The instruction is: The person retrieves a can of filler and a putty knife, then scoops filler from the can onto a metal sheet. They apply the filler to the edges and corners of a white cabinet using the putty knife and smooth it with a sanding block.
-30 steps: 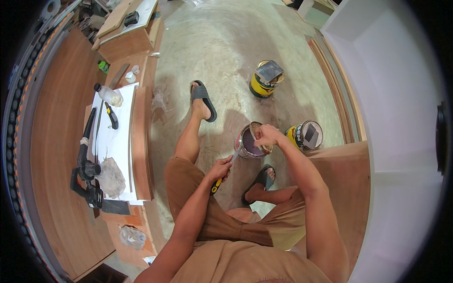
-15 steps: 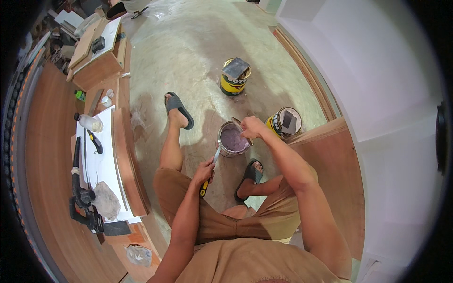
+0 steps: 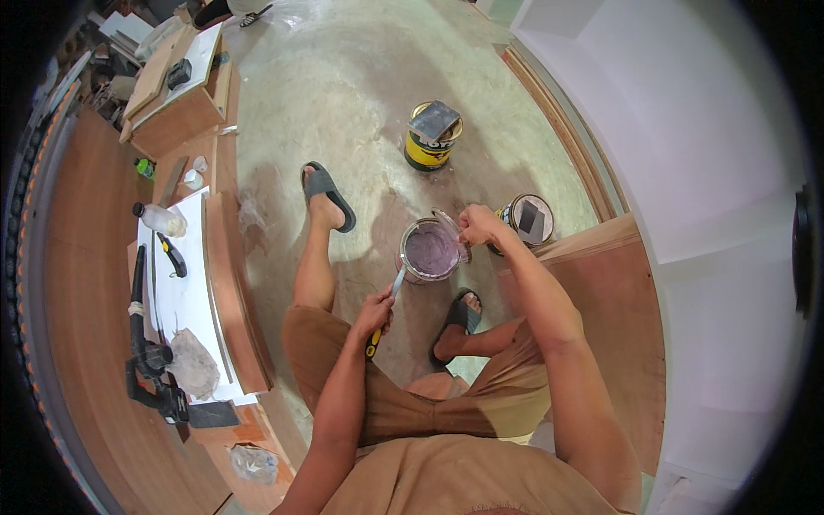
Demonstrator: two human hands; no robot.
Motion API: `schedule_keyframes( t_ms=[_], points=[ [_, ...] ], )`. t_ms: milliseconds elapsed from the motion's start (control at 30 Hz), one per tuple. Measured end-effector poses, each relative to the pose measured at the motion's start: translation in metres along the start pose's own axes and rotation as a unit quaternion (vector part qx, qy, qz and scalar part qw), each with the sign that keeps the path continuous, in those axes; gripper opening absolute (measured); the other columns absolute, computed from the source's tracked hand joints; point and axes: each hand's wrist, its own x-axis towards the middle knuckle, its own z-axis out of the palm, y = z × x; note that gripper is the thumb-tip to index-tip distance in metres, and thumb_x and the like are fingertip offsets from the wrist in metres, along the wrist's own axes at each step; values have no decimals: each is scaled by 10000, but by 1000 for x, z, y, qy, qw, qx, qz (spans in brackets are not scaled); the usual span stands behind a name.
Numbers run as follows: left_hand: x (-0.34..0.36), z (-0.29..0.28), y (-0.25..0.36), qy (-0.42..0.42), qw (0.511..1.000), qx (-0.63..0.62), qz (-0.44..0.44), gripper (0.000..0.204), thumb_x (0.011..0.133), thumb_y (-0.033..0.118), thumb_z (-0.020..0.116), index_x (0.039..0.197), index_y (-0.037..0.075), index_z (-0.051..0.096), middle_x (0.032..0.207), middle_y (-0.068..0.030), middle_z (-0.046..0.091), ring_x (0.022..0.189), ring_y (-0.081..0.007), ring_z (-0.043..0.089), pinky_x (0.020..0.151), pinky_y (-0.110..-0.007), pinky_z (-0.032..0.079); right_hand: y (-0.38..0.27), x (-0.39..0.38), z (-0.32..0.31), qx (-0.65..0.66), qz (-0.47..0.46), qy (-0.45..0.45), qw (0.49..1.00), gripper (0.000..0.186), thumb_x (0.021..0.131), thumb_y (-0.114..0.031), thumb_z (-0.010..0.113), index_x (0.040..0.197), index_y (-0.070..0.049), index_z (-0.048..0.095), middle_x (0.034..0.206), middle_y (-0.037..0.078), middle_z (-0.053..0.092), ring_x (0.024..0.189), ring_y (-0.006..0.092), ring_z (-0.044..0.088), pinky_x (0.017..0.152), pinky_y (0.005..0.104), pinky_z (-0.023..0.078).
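My left hand (image 3: 374,314), fingers wrapped round a yellow-and-black-handled tool (image 3: 398,281), tip at the rim of an open can (image 3: 436,279) on the floor (image 3: 360,270), purple paste (image 3: 431,251) inside, my right hand (image 3: 481,227), fingers pinching the tilted lid (image 3: 449,226) beside it.

We see an open can (image 3: 427,279) of mauve paste (image 3: 432,250) upright on the floor (image 3: 326,94), its lid (image 3: 449,226) tilted beside the rim, a yellow-and-black-handled blade (image 3: 398,281) slanting at its near-left edge.
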Motion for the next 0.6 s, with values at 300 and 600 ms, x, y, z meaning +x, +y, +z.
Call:
schedule_keyframes(
  t_ms=[300,600],
  points=[
    [-2,-4,1,-10,1000,1,2,460,974,160,465,1432,131,445,559,-29,475,398,-142,460,372,-313,386,26,4,-1,116,-14,-35,993,255,693,-199,787,734,-8,622,690,131,662,696,275,677,596,358,515],
    [2,-4,-3,-3,1000,14,12,434,974,169,482,1408,144,482,552,-19,469,395,-136,457,363,-311,390,-46,-11,70,-141,-99,90,981,292,720,-252,749,749,-9,589,800,196,656,754,367,650,656,450,511]
  ],
)
